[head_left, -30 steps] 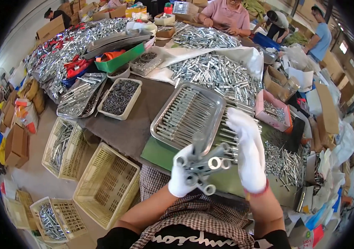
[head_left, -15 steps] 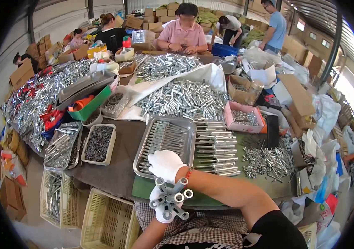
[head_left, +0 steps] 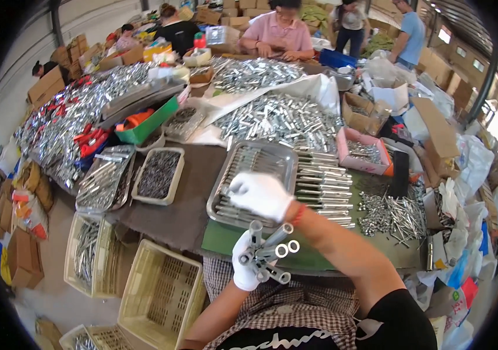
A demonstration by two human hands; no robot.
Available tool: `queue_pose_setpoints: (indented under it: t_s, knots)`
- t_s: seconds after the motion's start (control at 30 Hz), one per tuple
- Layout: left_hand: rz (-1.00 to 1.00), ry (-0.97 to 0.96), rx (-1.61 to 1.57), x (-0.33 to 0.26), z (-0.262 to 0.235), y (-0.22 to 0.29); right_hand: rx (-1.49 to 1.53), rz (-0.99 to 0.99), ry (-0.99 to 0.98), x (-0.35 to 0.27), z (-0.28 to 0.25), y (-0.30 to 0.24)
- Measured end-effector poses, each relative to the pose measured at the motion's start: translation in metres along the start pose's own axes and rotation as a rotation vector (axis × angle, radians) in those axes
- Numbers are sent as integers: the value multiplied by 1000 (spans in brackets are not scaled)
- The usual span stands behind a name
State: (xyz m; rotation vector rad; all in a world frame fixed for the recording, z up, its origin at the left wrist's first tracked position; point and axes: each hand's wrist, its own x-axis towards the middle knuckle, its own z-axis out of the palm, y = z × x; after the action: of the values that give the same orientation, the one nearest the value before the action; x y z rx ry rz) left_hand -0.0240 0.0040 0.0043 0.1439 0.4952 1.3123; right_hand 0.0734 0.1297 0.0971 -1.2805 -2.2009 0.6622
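My left hand, in a white glove, grips a bundle of metal sleeves close to my lap. Their hollow ends fan out upward and to the right. Over the metal tray, my gloved right hand reaches in with curled fingers; whatever they pinch is hidden. Inside the tray lie slim metal bolts in rows, partly covered by that hand. Beside the tray, thicker rod-and-sleeve anchors are lined up on a green mat.
A heap of metal sleeves spreads behind the tray. Dark screws fill a tub at left. Loose bolts and a pink box are at right. Yellow crates stand below the table's left side. Several people work beyond.
My right hand has moved farther in over the tray. The sleeve bundle in my left hand has turned, its ends pointing more to the right. The whole view has shifted.
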Motion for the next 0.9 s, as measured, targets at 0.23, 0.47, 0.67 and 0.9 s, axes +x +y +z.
queue_pose_setpoints:
  t_s: [0.23,0.47,0.67,0.9]
  knots:
    - [183,-141,386,-5,18,7,658,-26,335,-39,-95,-45]
    - [-25,-246,210,-12,30,24,517,-265,322,-68,-83,-76]
    - [884,-327,1244,0,-2,-2,65,-299,417,-87,-65,-74]
    - [1033,-312,1348,2,-7,-5,172,-362,352,-95,-58,-59]
